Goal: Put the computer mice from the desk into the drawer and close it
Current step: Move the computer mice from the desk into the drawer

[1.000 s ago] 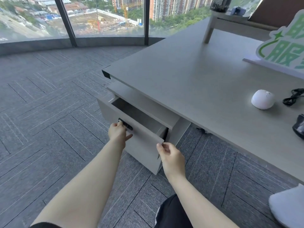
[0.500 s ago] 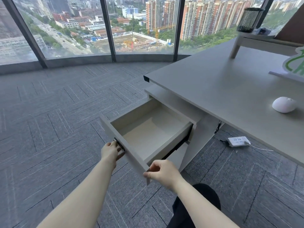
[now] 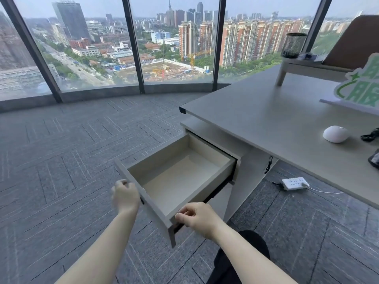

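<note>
1. Head view: grey wooden drawer [image 3: 180,175] now pulled further out, nothing inside.
2. Left hand [image 3: 125,194] loosely curled, blurred, off the drawer front; right hand [image 3: 198,219] pinches its near corner.
3. White rounded computer mouse [image 3: 336,134] and dark mouse [image 3: 375,158] on the grey desk [image 3: 266,119].

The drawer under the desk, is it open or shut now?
Open. The drawer is pulled out from under the desk; its bare inside shows.
</note>
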A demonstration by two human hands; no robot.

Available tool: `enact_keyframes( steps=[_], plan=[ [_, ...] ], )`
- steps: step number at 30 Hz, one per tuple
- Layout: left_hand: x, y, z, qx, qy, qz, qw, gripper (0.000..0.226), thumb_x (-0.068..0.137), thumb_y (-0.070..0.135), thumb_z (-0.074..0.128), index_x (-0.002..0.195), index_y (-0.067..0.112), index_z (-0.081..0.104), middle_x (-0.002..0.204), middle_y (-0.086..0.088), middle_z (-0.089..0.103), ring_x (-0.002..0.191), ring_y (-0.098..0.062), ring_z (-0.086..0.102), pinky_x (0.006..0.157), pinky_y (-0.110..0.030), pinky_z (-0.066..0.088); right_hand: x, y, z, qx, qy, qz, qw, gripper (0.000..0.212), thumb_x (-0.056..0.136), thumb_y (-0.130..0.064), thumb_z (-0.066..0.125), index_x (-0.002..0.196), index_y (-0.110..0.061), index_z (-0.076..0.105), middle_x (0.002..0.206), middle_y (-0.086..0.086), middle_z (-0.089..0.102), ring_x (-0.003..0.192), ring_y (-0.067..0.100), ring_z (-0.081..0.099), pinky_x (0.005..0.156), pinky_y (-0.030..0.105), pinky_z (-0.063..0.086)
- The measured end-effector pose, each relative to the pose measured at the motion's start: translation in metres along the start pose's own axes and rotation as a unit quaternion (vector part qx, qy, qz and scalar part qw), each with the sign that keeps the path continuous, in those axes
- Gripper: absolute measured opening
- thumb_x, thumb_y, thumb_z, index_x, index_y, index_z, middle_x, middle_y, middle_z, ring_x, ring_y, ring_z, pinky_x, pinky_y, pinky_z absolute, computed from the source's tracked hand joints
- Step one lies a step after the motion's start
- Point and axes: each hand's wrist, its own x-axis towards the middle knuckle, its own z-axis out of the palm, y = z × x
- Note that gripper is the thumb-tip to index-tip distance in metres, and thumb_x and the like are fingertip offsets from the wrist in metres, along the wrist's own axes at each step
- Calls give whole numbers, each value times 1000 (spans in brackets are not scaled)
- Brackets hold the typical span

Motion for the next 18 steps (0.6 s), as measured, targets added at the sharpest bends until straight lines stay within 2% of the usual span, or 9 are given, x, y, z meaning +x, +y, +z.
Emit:
enact_keyframes(
  steps=[2,4,6,8,9,11,14,16,18],
  plan=[
    [-21,37,8,2,7,141,990,31,91,17,43,118,7,56,121,-13,55,110,-32,53,93,-46,45,-6,-1,-28,6,65,-9,998,25,87,-42,62,86,-18,71,76,-4,70,70,9,60,71,35,54],
    [-47,80,26,-9,-36,237,971,26,92,12,47,115,7,59,116,-8,57,112,-28,51,92,-35,41,-15,1,-64,-10,157,-18,987,21,89,-35,60,85,-19,72,76,-3,72,68,8,60,73,35,53],
    [-78,120,56,-15,-105,312,944,22,91,11,50,109,10,63,110,-8,61,107,-26,55,88,-30,40,-28,6,-106,-29,263,-21,964,17,89,-29,58,89,-20,73,79,-7,73,69,3,61,69,25,52],
    [-116,159,88,-32,-178,361,915,21,90,9,51,105,12,65,107,-5,63,100,-21,60,87,-26,42,-47,14,-152,-52,362,-23,930,17,91,-24,58,97,-20,73,86,-9,73,71,-1,58,67,10,45],
    [-136,177,105,-39,-212,378,900,20,89,9,52,104,13,66,107,-4,63,98,-20,61,86,-26,44,-57,20,-175,-66,409,-22,910,17,91,-21,57,101,-19,72,91,-6,73,74,1,59,68,10,44],
    [-176,211,138,-39,-274,405,871,21,89,12,53,105,14,66,111,-5,62,99,-21,62,87,-31,48,-80,35,-219,-96,486,-8,869,22,91,-17,57,110,-17,68,105,0,71,91,13,63,79,23,50],
    [-228,256,188,15,-360,425,830,32,89,19,54,120,16,60,126,-10,56,110,-27,58,91,-34,46,-109,65,-280,-147,557,57,815,35,90,-16,56,125,-15,58,128,6,57,116,28,49,89,35,44],
    [-257,279,219,61,-397,428,809,43,89,26,54,132,19,51,136,-11,48,117,-30,54,92,-33,45,-120,86,-315,-174,564,112,800,46,88,-19,56,133,-17,49,138,10,45,122,35,42,95,41,42],
    [-281,295,249,102,-416,434,793,54,88,30,53,140,23,41,141,-11,42,122,-33,49,95,-37,45,-123,103,-341,-200,535,176,802,56,88,-26,54,141,-20,38,150,14,30,129,41,36,103,48,38]
  ],
)
